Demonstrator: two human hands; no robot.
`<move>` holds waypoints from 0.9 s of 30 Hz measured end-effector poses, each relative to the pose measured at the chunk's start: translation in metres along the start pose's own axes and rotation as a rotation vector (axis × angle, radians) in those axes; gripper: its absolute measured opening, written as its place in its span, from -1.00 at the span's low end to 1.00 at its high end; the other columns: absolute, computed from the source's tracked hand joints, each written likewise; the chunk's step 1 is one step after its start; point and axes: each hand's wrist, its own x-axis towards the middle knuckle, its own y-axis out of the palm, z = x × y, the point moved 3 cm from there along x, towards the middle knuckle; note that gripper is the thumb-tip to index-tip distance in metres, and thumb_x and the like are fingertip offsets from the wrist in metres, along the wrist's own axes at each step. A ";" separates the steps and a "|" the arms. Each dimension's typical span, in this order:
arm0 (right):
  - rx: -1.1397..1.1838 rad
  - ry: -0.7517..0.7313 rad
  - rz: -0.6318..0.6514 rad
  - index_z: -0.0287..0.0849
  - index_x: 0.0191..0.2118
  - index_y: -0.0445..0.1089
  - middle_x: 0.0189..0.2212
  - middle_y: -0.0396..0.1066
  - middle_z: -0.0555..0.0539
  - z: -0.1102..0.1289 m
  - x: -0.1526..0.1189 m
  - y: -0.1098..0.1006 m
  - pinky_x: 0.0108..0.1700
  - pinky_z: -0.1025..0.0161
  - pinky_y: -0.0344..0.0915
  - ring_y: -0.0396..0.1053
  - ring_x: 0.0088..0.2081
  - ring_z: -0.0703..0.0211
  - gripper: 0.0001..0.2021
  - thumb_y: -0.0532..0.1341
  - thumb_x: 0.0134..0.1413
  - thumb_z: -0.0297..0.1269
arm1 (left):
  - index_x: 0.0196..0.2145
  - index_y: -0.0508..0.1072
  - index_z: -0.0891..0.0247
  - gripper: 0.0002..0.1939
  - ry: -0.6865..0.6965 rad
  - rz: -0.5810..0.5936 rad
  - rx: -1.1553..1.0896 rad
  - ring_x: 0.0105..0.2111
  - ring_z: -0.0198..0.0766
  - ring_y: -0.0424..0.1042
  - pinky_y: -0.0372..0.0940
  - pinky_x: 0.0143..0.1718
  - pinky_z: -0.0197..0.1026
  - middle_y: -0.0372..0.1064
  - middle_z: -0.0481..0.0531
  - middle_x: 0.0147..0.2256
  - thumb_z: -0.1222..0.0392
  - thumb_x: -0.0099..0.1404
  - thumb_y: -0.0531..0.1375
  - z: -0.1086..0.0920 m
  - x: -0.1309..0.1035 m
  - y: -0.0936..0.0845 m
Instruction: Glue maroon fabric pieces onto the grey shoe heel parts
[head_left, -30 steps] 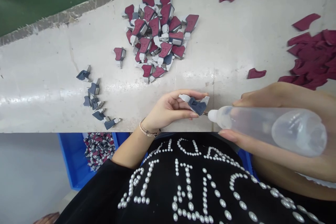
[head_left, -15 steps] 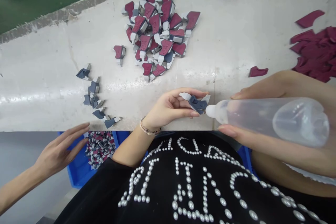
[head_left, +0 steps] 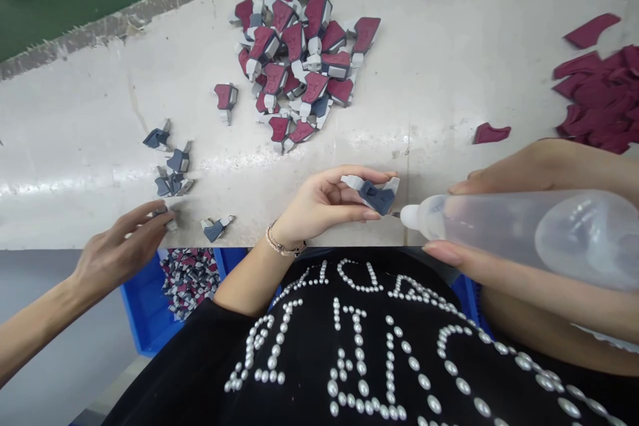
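Note:
Between the thumb and fingers of my left hand (head_left: 324, 203) is a small blue-grey and white plastic part (head_left: 377, 196), its recessed blue face turned up. My right hand (head_left: 539, 166) is wrapped round a translucent squeeze bottle (head_left: 492, 223), which lies nearly level. The bottle's white nozzle (head_left: 410, 216) points left, its thin tip close to the part's lower right edge; whether they touch I cannot tell. A single maroon piece (head_left: 492, 134) lies just beyond my right hand.
A heap of assembled maroon-topped parts (head_left: 294, 60) lies farther back. Loose maroon pieces (head_left: 599, 96) are piled at right. At left, another person's hand (head_left: 120, 239) holds a part near several blue-grey parts (head_left: 172, 183). A blue bin (head_left: 144, 319) of parts stands below the table edge.
The bottle and my right hand have shifted slightly right, away from the part. The other person's hand has moved up onto the table and taken a blue-grey part.

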 end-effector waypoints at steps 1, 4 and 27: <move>-0.006 0.012 -0.001 0.04 -0.27 0.38 -0.46 0.44 0.11 -0.001 -0.001 0.000 -0.68 0.17 0.20 0.34 -0.58 0.31 -0.71 0.31 0.26 0.13 | -0.04 0.62 0.01 -0.63 0.004 0.006 -0.001 -0.01 -0.04 0.61 0.57 -0.02 -0.10 0.55 -0.05 0.13 0.28 0.20 0.43 0.000 0.000 0.000; -0.051 0.050 -0.006 0.06 -0.26 0.38 -0.44 0.44 0.08 -0.004 -0.003 -0.003 -0.69 0.17 0.22 0.37 -0.56 0.28 -0.68 0.32 0.21 0.17 | -0.02 0.61 0.03 -0.62 0.004 0.016 -0.007 -0.06 -0.09 0.62 0.57 -0.01 -0.09 0.54 -0.03 0.13 0.28 0.20 0.43 0.002 0.000 0.000; -0.160 0.015 -0.068 0.00 -0.25 0.34 -0.43 0.43 0.07 0.000 0.005 0.000 -0.71 0.24 0.23 0.38 -0.55 0.29 -0.67 0.32 0.24 0.13 | 0.03 0.60 0.10 -0.52 -0.018 0.090 -0.149 -0.14 -0.29 0.62 0.52 -0.04 -0.29 0.61 0.03 -0.01 0.33 0.14 0.48 0.006 0.004 0.001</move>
